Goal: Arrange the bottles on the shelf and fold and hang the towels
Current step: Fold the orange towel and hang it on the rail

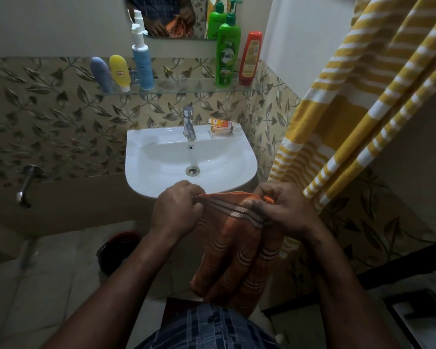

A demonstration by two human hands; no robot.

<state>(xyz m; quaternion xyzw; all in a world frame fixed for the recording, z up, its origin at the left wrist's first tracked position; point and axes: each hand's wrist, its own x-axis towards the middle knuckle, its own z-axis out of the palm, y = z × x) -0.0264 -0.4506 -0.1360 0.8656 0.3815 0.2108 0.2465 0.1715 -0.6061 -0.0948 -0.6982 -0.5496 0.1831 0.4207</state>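
Both hands hold an orange striped towel [237, 260] just in front of the front rim of the white washbasin [141, 172]. The left hand [178, 205] has its grip closed on the left end of the towel's top edge, the fingers curled over and pinching the hem. The right hand [282, 210] grips the right end, its thumb laid across the pale striped band and its fingers wrapped round the bunched corner. The top edge runs nearly taut from one grip to the other. The rest of the cloth hangs below the hands in several lengthwise folds, down toward the person's checked garment. A yellow-and-white striped towel [350, 109] hangs at the right, draped from above the frame, close beside the right hand but apart from it. On the glass shelf [186, 87] above the basin stand a grey-blue tube [101, 74], a yellow tube [120, 71] and a blue pump bottle [142, 64] close together at the left. A green Vatika bottle [227, 54] and a red bottle [249, 57] stand side by side at the right end. A small orange carton [220, 125] lies on the basin's back ledge, right of the tap [188, 122]. A dark round thing [118, 250] sits on the floor under the basin, perhaps a bin; the light is too dim to say.
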